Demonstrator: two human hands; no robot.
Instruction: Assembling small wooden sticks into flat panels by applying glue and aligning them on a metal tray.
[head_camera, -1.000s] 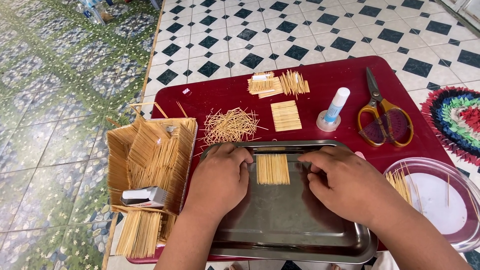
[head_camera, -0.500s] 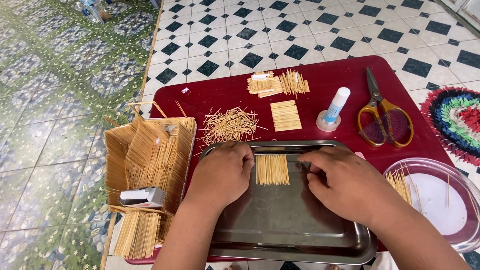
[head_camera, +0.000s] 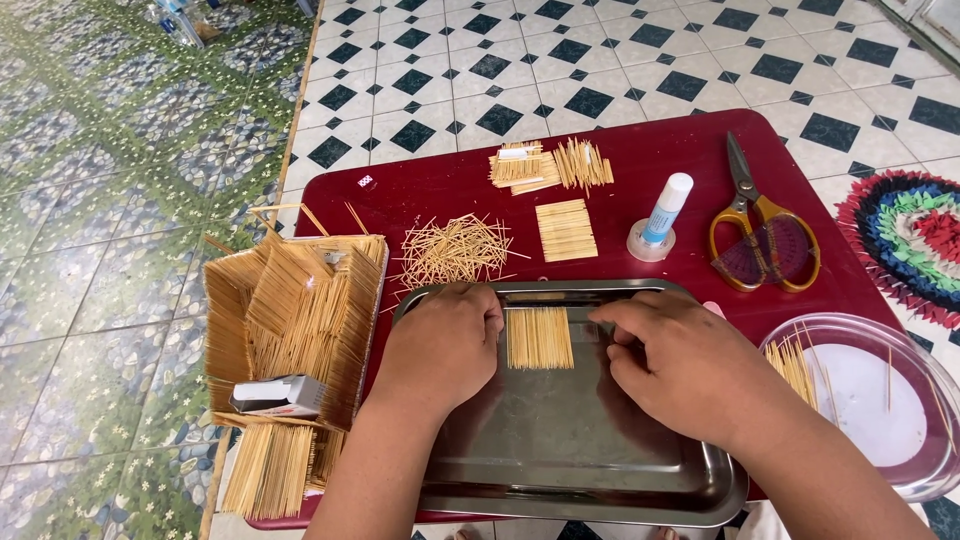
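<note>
A flat row of toothpicks (head_camera: 539, 338) lies side by side in the far part of a steel tray (head_camera: 560, 450) on a red table (head_camera: 650, 150). My left hand (head_camera: 445, 345) rests on the tray, its fingertips pressed against the row's left side. My right hand (head_camera: 680, 365) is on the other side, fingers curled, touching the row's right edge. Neither hand lifts anything; the fingertips are partly hidden against the sticks.
A loose heap of toothpicks (head_camera: 455, 250), a flat toothpick mat (head_camera: 566, 229) and bundles (head_camera: 550, 165) lie beyond the tray. A glue bottle (head_camera: 660, 215), yellow-handled scissors (head_camera: 760, 235), a toothpick model house (head_camera: 295, 320) at left, a clear dish (head_camera: 880, 400) at right.
Both hands have stayed at the sides of the toothpick row; only small finger shifts show.
</note>
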